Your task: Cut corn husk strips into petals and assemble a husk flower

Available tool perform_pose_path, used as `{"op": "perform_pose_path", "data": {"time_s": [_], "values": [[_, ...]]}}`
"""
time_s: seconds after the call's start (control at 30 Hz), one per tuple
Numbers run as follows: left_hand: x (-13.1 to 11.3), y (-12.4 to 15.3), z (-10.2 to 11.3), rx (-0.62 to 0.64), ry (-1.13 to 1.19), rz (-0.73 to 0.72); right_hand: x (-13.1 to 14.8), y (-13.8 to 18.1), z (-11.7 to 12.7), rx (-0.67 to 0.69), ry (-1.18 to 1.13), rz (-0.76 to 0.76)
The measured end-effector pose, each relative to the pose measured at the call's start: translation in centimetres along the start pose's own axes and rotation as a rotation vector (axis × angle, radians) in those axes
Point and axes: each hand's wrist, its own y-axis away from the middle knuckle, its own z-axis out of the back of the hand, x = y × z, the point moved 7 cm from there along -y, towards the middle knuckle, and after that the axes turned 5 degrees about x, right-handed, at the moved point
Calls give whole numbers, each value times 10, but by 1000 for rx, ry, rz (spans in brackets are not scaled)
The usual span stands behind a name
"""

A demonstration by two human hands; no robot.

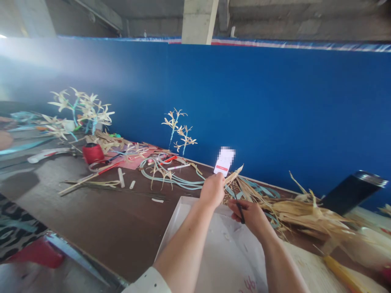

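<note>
My left hand (213, 191) is closed on a pale piece of dried corn husk (234, 175), whose pointed tip sticks out to the right. In my right hand (252, 215) is a pair of scissors with black handles (240, 212). Its narrow blades point up toward the husk; whether they touch it I cannot tell. Both hands are above the far edge of a shallow white tray (180, 211). Just behind my left hand stands a lit phone (222, 167). A heap of dried husks (305, 211) lies right of my hands.
Husk flowers on wrapped stems (184, 140) stand by the blue wall (275, 101), with more flowers (88, 108) at left. Pale blue cords (180, 183), a red thread spool (93, 153) and a glue gun (49, 154) lie on the table. A dark flask (351, 191) leans at right.
</note>
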Motion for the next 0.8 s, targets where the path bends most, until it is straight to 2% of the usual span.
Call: {"op": "perform_pose_path", "data": {"time_s": [0.17,0.4,0.8], "values": [[3,0,-3,39,133,37,-11,-1,15,-166,-267,-31],[-9,3,-17,200,266,-34,0,-2,14,-182,-669,109],[-16,5,-22,231,273,-101,-3,-3,16,-223,-689,103]]}}
